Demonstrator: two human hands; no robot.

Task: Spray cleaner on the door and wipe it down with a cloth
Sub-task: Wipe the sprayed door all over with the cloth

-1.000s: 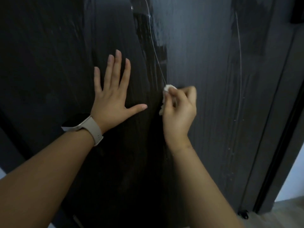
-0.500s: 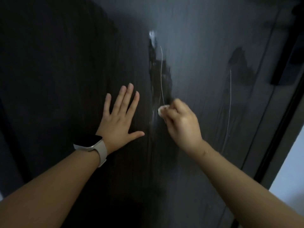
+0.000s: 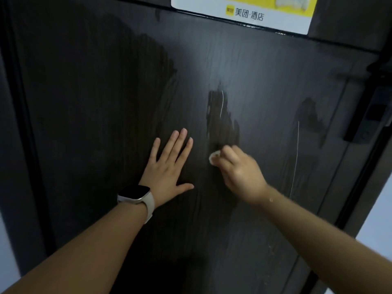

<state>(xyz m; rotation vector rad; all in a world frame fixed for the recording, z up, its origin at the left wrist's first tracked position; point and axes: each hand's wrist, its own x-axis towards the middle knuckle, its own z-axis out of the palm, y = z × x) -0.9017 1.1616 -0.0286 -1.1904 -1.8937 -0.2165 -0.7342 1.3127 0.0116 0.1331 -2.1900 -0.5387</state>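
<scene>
A dark wood-grain door (image 3: 89, 107) fills the view, with wet darker patches and thin white runs of cleaner down it. My left hand (image 3: 167, 164) lies flat on the door with fingers spread, a pale watch on the wrist. My right hand (image 3: 239, 172) grips a small white wad of cloth (image 3: 213, 157) and presses it to the door at the foot of a dark wet streak (image 3: 222, 119). Most of the cloth is hidden inside my fingers. No spray bottle is in view.
A white and yellow sticker (image 3: 244, 11) sits at the top of the door. A black lock and handle unit (image 3: 369, 117) is at the right edge. The door frame (image 3: 19, 124) runs down the left. A light wall strip (image 3: 375, 219) shows at lower right.
The view has tilted upward, bringing the sticker into sight. My right hand with the cloth has kept rubbing along the central wet streak. My left hand has stayed flat on the door.
</scene>
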